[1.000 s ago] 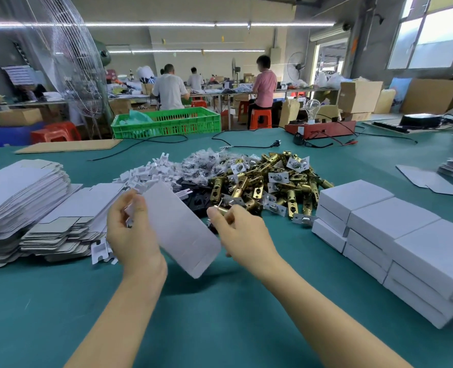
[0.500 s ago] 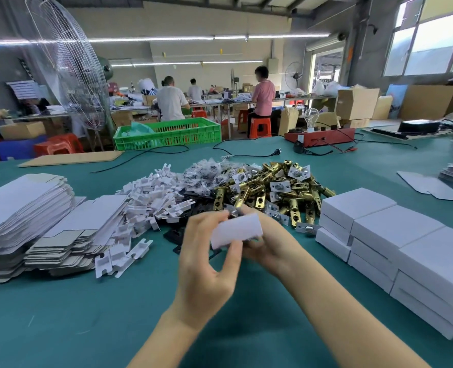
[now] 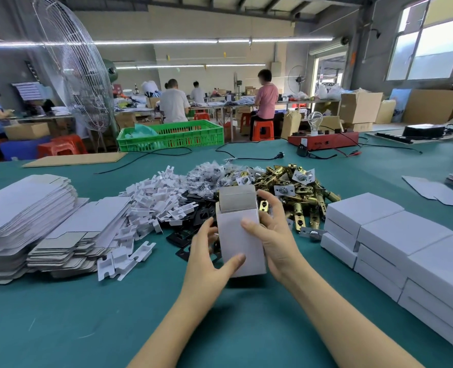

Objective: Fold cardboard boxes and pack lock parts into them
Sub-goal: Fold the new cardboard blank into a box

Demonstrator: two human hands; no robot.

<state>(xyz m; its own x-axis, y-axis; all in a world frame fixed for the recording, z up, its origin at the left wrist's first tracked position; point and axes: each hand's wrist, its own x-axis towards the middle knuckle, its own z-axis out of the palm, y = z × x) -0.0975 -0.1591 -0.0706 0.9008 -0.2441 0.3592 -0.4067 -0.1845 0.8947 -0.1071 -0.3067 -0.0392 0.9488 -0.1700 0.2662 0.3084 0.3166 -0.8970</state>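
Note:
A small white cardboard box [image 3: 240, 235] is held up over the green table, its far flap standing open and showing grey inside. My left hand [image 3: 206, 257] grips its lower left side with the thumb on the front face. My right hand [image 3: 270, 229] grips its right side, thumb on the front and fingers curled behind. Behind the box lies a heap of brass latch parts [image 3: 297, 192], bagged screws [image 3: 209, 176], black plates [image 3: 193, 216] and white plastic inserts [image 3: 153, 203]. Flat box blanks [image 3: 26, 208] are stacked at the left.
Closed white boxes [image 3: 395, 235] are stacked in rows at the right. A green crate [image 3: 172, 136], a red test unit with a bulb [image 3: 323, 139] and cables lie at the table's far side. People work at benches beyond. More blanks [image 3: 432, 191] lie far right.
The flat blank held a second ago has been opened into an upright box shape. Both hands came together at the middle and now hold it by its sides.

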